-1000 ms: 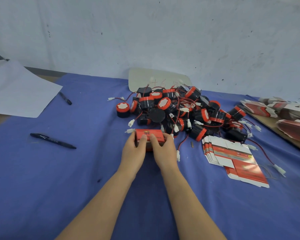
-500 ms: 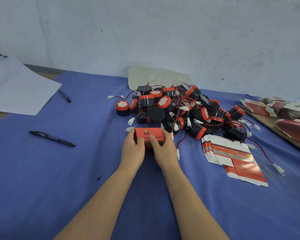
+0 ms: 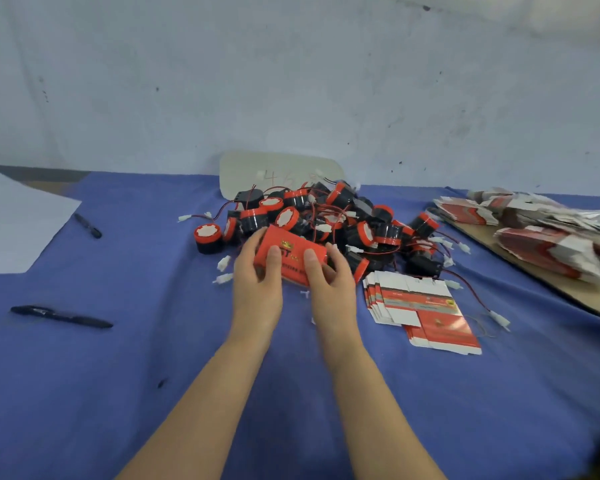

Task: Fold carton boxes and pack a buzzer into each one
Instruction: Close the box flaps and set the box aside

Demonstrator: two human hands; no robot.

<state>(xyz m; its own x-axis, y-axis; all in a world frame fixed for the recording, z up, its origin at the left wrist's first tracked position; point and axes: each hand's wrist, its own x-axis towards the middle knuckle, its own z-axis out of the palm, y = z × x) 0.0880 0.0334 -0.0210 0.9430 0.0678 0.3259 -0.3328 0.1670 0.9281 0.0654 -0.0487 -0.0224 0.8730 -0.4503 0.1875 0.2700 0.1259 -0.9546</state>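
Observation:
A folded red carton box [image 3: 289,251] with yellow print is held just above the blue cloth, tilted with its left end higher. My left hand [image 3: 257,285] grips its left end, thumb on the top face. My right hand [image 3: 329,287] grips the right end the same way. Right behind the box lies a heap of black-and-red buzzers [image 3: 329,223] with red wires and white plugs. One buzzer [image 3: 207,238] stands apart at the heap's left. A stack of flat unfolded cartons [image 3: 420,306] lies to the right of my right hand.
The blue cloth [image 3: 153,341] covers the table. Two black pens [image 3: 61,317] [image 3: 88,225] lie on the left, near a white paper sheet [image 3: 11,230]. More flat cartons [image 3: 548,233] are piled on a brown board at the far right. A wall rises behind.
Both hands have lifted the red box off the cloth and tilted it, left end up. The view has shifted, with the heap now closer.

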